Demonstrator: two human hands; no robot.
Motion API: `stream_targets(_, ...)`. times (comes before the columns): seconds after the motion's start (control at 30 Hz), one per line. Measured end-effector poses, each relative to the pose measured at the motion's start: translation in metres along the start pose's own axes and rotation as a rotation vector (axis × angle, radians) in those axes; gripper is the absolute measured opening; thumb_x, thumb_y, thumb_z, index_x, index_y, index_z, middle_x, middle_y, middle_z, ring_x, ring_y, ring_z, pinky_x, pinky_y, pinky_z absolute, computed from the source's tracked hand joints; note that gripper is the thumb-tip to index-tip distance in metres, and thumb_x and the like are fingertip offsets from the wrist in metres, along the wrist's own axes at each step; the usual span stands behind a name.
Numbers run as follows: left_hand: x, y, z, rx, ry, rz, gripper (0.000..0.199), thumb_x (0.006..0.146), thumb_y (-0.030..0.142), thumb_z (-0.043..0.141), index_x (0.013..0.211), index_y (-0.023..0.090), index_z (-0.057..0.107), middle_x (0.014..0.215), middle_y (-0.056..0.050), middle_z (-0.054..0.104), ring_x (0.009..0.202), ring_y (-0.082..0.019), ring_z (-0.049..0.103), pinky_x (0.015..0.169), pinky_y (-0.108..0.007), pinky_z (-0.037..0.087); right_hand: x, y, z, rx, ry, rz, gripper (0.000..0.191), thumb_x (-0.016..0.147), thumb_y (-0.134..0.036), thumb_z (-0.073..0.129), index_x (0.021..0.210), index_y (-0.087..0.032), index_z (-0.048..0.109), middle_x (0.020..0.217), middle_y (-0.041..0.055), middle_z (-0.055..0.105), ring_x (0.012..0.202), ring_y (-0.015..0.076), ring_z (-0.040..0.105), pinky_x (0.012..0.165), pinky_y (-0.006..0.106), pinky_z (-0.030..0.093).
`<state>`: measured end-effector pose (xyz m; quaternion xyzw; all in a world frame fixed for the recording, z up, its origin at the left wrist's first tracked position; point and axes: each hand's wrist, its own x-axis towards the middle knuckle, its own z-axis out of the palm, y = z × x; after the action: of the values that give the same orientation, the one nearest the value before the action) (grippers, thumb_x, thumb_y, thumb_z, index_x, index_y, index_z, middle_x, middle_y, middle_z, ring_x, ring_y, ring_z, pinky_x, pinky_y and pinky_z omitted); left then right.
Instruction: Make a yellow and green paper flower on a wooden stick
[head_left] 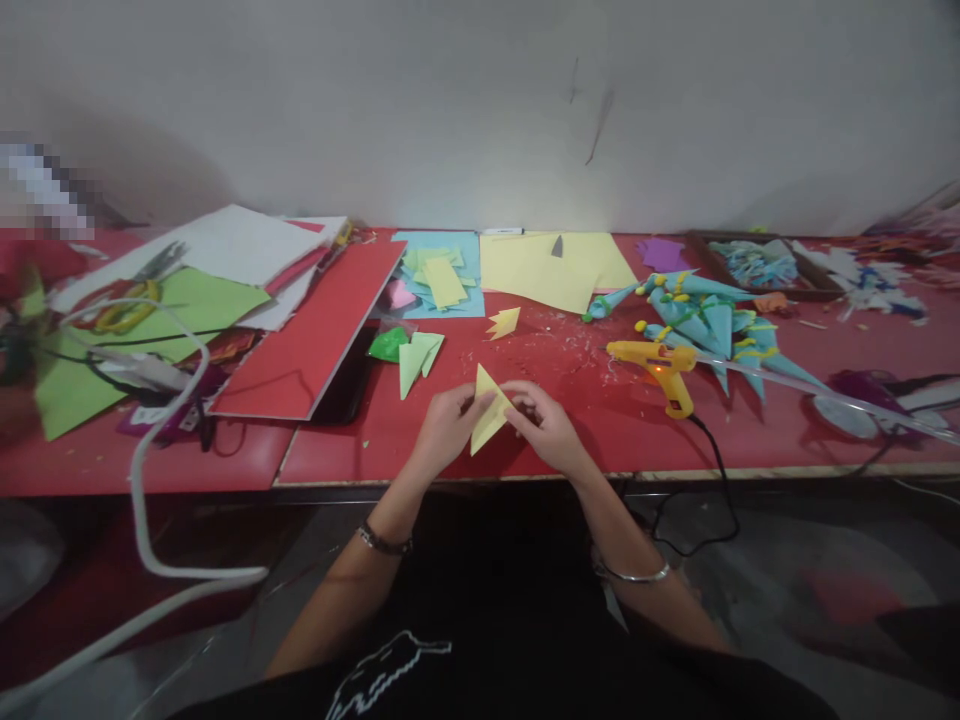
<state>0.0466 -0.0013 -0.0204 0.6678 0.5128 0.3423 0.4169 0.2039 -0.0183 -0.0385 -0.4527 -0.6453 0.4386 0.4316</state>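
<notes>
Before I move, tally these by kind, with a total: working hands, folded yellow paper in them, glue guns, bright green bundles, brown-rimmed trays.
Working hands: 2 (left hand, right hand)
Held folded yellow paper: 1
Glue gun: 1
Bright green bundle: 1
Brown-rimmed tray: 1
Total: 6

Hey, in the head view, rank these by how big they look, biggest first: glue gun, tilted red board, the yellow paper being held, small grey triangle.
1. Tilted red board
2. Glue gun
3. Held yellow paper
4. Small grey triangle
</notes>
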Motion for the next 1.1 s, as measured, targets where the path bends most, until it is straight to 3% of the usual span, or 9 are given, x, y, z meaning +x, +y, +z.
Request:
stream_targets(0.07, 0.001, -0.002, -0.0008, -0.036, 0.0, -0.037, 0.039, 0.076, 0.048, 0.044, 0.066, 0.011, 0.055, 0.054, 0.003, 0.045, 0.05, -0.008, 0.038, 0.045, -0.019, 0.026, -0.0003, 0.0012, 0.0, -0.005, 0.023, -0.086, 0.035, 0.076, -0.03, 0.054, 0.11, -0.021, 0.049, 0.091, 0.0041, 0.059, 0.081, 0.0139, 0.056, 0.071, 0.026, 0.045)
stream_targets(0.2, -0.0001, -0.0047, -0.0013, -0.133, -0.019, -0.103, 0.041, 0.078, 0.049, 0.04, 0.063, 0.012, 0.05, 0.052, 0.004, 0.04, 0.048, -0.007, 0.034, 0.044, -0.019, 0.023, -0.0006, -0.0002, -0.0011, -0.052, -0.035, -0.151, 0.027, 0.072, -0.029, 0.06, 0.099, -0.021, 0.058, 0.098, 0.0051, 0.061, 0.092, 0.0171, 0.056, 0.083, 0.031, 0.043)
stream_targets(0.57, -0.0019, -0.008, 0.0008, -0.224, -0.033, -0.097, 0.038, 0.077, 0.046, 0.039, 0.058, 0.014, 0.043, 0.051, 0.005, 0.037, 0.047, -0.006, 0.032, 0.045, -0.019, 0.026, 0.0002, 0.0002, -0.0018, 0.025, -0.049, -0.048, 0.018, 0.072, -0.03, 0.06, 0.086, -0.019, 0.062, 0.086, 0.0035, 0.064, 0.081, 0.0152, 0.058, 0.075, 0.029, 0.045)
stream_targets(0.8, -0.0033, -0.0077, 0.002, -0.165, -0.084, -0.08, 0.036, 0.078, 0.04, 0.035, 0.053, 0.015, 0.044, 0.048, 0.003, 0.045, 0.047, -0.008, 0.041, 0.048, -0.02, 0.032, 0.002, 0.0054, -0.001, 0.037, 0.078, -0.005, 0.015, 0.075, -0.031, 0.056, 0.069, -0.017, 0.056, 0.067, -0.0005, 0.057, 0.065, 0.0119, 0.053, 0.063, 0.024, 0.042)
stream_targets(0.97, -0.0049, -0.0074, 0.0019, -0.173, -0.087, -0.045, 0.043, 0.081, 0.039, 0.03, 0.05, 0.014, 0.046, 0.047, 0.001, 0.049, 0.048, -0.009, 0.045, 0.051, -0.021, 0.035, 0.0018, 0.0055, -0.0001, 0.111, 0.098, 0.004, 0.011, 0.073, -0.028, 0.058, 0.074, -0.017, 0.054, 0.067, -0.0011, 0.054, 0.063, 0.0107, 0.051, 0.06, 0.023, 0.041)
stream_targets(1.1, -0.0042, -0.0075, 0.0019, -0.123, -0.157, 0.012, 0.033, 0.072, 0.042, 0.05, 0.067, 0.011, 0.058, 0.061, 0.0, 0.058, 0.056, -0.01, 0.049, 0.053, -0.021, 0.037, 0.002, 0.0056, 0.0008, 0.146, 0.103, 0.008, 0.013, 0.074, -0.026, 0.057, 0.084, -0.018, 0.052, 0.072, -0.0004, 0.055, 0.066, 0.0109, 0.053, 0.061, 0.023, 0.043)
